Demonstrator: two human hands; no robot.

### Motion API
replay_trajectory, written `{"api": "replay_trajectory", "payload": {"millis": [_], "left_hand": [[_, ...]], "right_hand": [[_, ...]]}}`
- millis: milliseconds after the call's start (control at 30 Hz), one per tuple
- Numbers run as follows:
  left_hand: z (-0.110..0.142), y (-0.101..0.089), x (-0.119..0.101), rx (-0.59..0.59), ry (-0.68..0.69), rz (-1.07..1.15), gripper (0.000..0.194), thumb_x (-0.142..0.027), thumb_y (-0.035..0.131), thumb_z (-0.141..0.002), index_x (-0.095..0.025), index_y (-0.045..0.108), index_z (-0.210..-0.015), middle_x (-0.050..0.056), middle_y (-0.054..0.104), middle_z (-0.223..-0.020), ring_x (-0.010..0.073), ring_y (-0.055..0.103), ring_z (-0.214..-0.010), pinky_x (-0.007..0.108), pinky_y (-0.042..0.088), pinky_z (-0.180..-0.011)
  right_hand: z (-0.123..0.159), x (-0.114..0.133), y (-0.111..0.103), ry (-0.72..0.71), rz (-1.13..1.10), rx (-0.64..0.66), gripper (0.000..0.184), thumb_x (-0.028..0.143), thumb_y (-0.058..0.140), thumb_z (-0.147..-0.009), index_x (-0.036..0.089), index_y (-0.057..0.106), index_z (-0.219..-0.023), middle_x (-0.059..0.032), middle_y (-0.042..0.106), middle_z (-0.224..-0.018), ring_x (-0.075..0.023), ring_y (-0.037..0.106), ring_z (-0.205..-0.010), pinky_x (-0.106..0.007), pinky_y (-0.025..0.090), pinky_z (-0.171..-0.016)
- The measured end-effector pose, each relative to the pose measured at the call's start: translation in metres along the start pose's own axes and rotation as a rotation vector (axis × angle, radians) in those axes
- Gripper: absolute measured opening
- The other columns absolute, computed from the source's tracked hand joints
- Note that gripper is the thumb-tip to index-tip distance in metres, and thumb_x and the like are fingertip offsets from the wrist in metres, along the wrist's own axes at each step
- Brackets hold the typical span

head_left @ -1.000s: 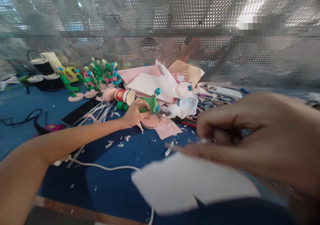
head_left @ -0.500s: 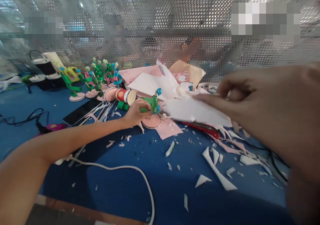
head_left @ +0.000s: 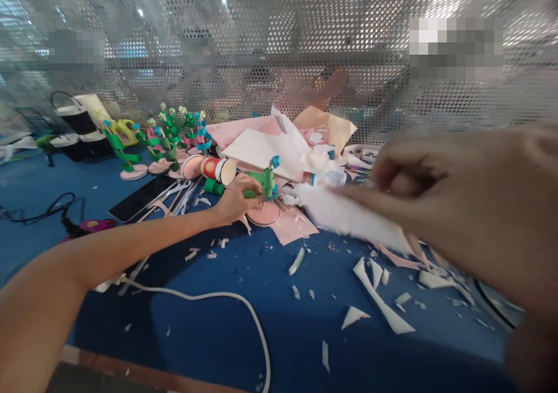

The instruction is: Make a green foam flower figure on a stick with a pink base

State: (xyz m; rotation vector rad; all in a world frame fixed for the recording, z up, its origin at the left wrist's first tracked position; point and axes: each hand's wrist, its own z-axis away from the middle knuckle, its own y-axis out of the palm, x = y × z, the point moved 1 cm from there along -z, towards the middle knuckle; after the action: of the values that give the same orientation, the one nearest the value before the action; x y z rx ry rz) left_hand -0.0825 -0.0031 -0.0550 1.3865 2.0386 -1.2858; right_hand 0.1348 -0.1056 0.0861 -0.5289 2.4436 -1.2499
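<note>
My left hand [head_left: 235, 200] reaches across the table with its fingers closed at the green paper strip of a small paper plant [head_left: 269, 182]. This plant has a blue tip and stands on a round pink base [head_left: 264, 213]. Large and close to the camera on the right, my right hand [head_left: 453, 189] pinches a white sheet [head_left: 357, 213], blurred by motion. The sheet's far end hangs just right of the plant, in front of crumpled white scraps; whether it touches them I cannot tell.
Several finished paper plants [head_left: 170, 140] stand at the back left. Nearby lie a red paper cup [head_left: 213, 167], a phone [head_left: 142, 198] and a magenta tool [head_left: 93, 224]. A white cable [head_left: 209, 294] crosses the front. White offcuts [head_left: 383, 300] litter the right side, before a perforated metal screen [head_left: 270, 38].
My right hand has shifted slightly, and the white sheet now tilts downward to the right. It covers the red-handled tool seen before and uncovers scraps behind it. My left hand stays at the plant.
</note>
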Motion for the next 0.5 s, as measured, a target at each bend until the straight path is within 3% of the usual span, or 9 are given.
{"api": "replay_trajectory", "payload": {"millis": [100,133,200,333,367,500], "left_hand": [[-0.005,-0.005,-0.005,-0.011,0.017,-0.019,0.013,-0.017,0.071,-0.064,-0.017,0.06,-0.057,0.002,0.062,-0.073,0.0191,0.054,-0.085,0.036,0.04,-0.082],[-0.006,-0.006,-0.005,-0.005,0.02,-0.019,0.014,-0.017,0.071,-0.064,-0.017,0.06,-0.057,0.002,0.062,-0.073,0.0192,0.054,-0.085,0.036,0.04,-0.083],[-0.005,-0.006,-0.006,-0.002,0.017,-0.015,0.014,-0.016,0.072,-0.063,-0.018,0.06,-0.057,0.002,0.063,-0.073,0.019,0.054,-0.085,0.035,0.04,-0.083],[0.001,-0.006,-0.005,-0.003,-0.007,-0.004,0.013,-0.017,0.071,-0.065,-0.018,0.06,-0.057,0.001,0.063,-0.073,0.0188,0.054,-0.085,0.036,0.04,-0.082],[0.002,-0.006,-0.005,-0.006,-0.007,-0.004,0.014,-0.018,0.071,-0.065,-0.018,0.059,-0.056,0.002,0.062,-0.072,0.0187,0.054,-0.084,0.036,0.04,-0.082],[-0.001,-0.009,-0.008,-0.018,0.0,-0.012,0.016,-0.015,0.072,-0.064,-0.017,0.059,-0.056,0.002,0.062,-0.072,0.0192,0.054,-0.085,0.035,0.04,-0.082]], "right_hand": [[0.004,0.011,-0.008,-0.366,-0.111,0.031,0.046,0.054,0.044,-0.084,0.022,0.042,-0.051,0.0053,0.037,-0.036,-0.0093,0.033,-0.033,-0.029,0.017,-0.044],[0.005,0.013,-0.008,-0.426,-0.097,0.046,0.044,0.051,0.043,-0.085,0.022,0.043,-0.052,0.0049,0.038,-0.037,-0.0099,0.033,-0.033,-0.029,0.016,-0.043],[0.004,0.01,-0.007,-0.388,0.024,0.008,0.04,0.048,0.044,-0.085,0.022,0.044,-0.055,0.0034,0.04,-0.039,-0.0112,0.035,-0.034,-0.027,0.017,-0.042],[0.001,0.005,-0.005,-0.074,0.347,-0.113,0.045,0.056,0.039,-0.083,0.021,0.044,-0.056,-0.0011,0.043,-0.042,-0.0118,0.031,-0.036,-0.026,0.014,-0.043],[0.0,0.008,-0.007,-0.097,0.28,-0.124,0.048,0.057,0.037,-0.085,0.021,0.043,-0.054,-0.0002,0.042,-0.041,-0.0106,0.03,-0.036,-0.025,0.015,-0.043],[0.0,0.02,-0.014,-0.347,-0.17,0.074,0.056,0.05,0.028,-0.091,0.02,0.038,-0.045,0.0043,0.029,-0.033,-0.0081,0.023,-0.034,-0.025,0.018,-0.043]]}}
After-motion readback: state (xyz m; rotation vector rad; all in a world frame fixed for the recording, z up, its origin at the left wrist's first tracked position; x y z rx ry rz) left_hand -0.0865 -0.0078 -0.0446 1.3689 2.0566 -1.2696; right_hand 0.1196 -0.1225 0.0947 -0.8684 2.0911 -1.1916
